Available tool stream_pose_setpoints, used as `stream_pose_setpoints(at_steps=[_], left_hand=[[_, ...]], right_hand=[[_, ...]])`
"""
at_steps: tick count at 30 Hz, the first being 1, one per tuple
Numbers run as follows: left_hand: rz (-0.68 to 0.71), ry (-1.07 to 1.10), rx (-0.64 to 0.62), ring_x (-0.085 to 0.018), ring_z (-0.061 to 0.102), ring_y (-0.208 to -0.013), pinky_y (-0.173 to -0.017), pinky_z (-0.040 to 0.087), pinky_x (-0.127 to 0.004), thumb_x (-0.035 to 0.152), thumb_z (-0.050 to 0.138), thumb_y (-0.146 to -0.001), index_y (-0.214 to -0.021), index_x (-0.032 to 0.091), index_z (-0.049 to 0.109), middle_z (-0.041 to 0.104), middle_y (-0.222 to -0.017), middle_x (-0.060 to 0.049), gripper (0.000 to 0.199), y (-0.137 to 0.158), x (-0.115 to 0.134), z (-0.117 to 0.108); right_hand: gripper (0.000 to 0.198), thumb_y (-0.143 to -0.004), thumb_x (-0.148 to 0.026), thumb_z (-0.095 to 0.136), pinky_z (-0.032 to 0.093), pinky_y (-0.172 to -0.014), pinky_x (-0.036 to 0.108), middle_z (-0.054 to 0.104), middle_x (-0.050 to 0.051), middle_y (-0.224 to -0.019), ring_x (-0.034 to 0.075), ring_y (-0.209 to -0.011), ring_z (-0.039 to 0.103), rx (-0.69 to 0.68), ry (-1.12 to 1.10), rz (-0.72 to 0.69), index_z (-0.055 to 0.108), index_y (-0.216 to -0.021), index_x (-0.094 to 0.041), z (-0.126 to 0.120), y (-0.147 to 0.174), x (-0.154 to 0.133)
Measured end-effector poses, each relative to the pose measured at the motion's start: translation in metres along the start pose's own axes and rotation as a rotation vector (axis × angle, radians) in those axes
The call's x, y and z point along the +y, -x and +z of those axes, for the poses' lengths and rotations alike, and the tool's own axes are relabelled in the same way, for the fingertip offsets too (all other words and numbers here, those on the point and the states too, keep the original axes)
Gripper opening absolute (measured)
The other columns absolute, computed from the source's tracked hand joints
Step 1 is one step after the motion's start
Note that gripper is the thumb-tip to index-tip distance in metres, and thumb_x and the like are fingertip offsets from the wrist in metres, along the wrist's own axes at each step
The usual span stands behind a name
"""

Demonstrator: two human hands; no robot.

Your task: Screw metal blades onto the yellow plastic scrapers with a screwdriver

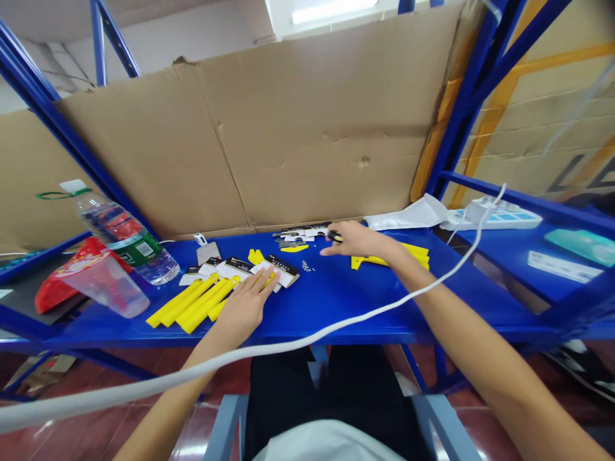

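Note:
My left hand (247,301) lies palm down, fingers stretched out, over the end of a row of yellow handle-like pieces (195,304) and the black-and-white printed cards (235,267) they rest on. Part of the nearest yellow piece is hidden under it. My right hand (358,240) hovers above the right half of the blue table, closed around a small black-and-yellow object (335,236); its kind is not clear. Tiny metal parts (306,266) lie scattered left of that hand. Beneath and to its right are more yellow pieces (416,255).
A large water bottle (129,237) and a plastic cup (108,288) stand at the left. Metal blades (291,243) and cards lie at the back by the cardboard wall (307,128). A white cable (331,326) crosses the foreground. A power strip (509,219) sits at the right.

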State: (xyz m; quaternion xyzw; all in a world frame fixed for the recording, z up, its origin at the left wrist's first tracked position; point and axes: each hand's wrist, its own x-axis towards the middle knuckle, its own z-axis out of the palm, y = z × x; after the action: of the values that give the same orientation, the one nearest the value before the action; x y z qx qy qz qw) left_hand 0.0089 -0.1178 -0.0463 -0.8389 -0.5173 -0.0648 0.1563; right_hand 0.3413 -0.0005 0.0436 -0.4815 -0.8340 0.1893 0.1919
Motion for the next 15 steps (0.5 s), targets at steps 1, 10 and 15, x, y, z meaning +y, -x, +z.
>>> stream_pose_setpoints(at_steps=[1, 10, 15], left_hand=[[0.011, -0.003, -0.009, -0.027, 0.042, -0.162, -0.131, 0.039, -0.050, -0.001, 0.037, -0.096, -0.166, 0.021, 0.051, 0.045, -0.174, -0.008, 0.075, 0.000, -0.004, -0.002], [0.049, 0.076, 0.141, -0.033, 0.050, -0.156, -0.130, 0.042, -0.055, 0.021, 0.047, -0.109, -0.156, 0.017, 0.062, 0.054, -0.167, -0.015, 0.050, -0.010, 0.007, -0.010], [0.079, 0.294, 0.299, -0.031, 0.057, -0.151, -0.130, 0.042, -0.055, 0.028, 0.056, -0.108, -0.150, 0.019, 0.067, 0.063, -0.159, -0.014, 0.044, -0.034, 0.029, -0.016]], right_hand=[[0.037, -0.083, -0.046, 0.090, 0.048, -0.069, 0.032, 0.082, 0.014, -0.103, 0.027, -0.087, 0.074, 0.005, 0.117, 0.008, 0.075, -0.101, -0.018, -0.010, 0.007, 0.013], [0.026, -0.091, -0.038, 0.078, 0.043, -0.059, 0.032, 0.080, 0.011, -0.087, 0.021, -0.060, 0.068, -0.262, 0.299, 0.185, 0.078, -0.104, -0.016, -0.024, 0.043, 0.075], [0.032, -0.101, -0.050, 0.064, 0.041, -0.063, 0.032, 0.078, 0.008, -0.085, 0.022, -0.068, 0.067, -0.072, 0.246, -0.019, 0.074, -0.101, -0.019, -0.032, 0.035, 0.052]])
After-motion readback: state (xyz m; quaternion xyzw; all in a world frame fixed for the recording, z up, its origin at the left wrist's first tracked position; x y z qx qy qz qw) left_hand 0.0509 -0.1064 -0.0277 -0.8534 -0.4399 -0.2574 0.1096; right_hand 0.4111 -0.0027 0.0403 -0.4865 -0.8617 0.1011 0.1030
